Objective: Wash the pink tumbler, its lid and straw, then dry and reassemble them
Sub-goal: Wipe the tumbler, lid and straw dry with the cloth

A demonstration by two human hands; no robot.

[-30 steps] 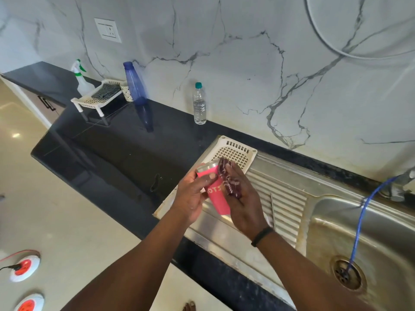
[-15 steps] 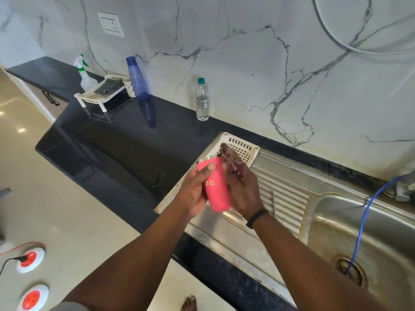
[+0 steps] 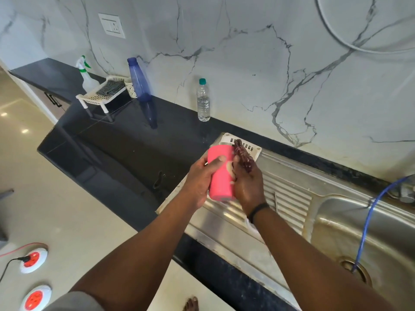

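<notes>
Both hands busy | left hand [image 3: 198, 182] grips pink tumbler [image 3: 221, 173] mid-frame | right hand [image 3: 248, 187] presses maroon cloth [image 3: 243, 157] | risk: wet tumbler slips

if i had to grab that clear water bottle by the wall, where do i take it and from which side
Take the clear water bottle around its straight middle body, coming from the counter's open front. It stands upright and alone, with the marble wall close behind, so a side grip from the front looks easiest.

The tumbler [image 3: 221, 175] sits between both hands, above the drainboard [image 3: 289, 194], sink basin [image 3: 370, 232] to its right.
</notes>
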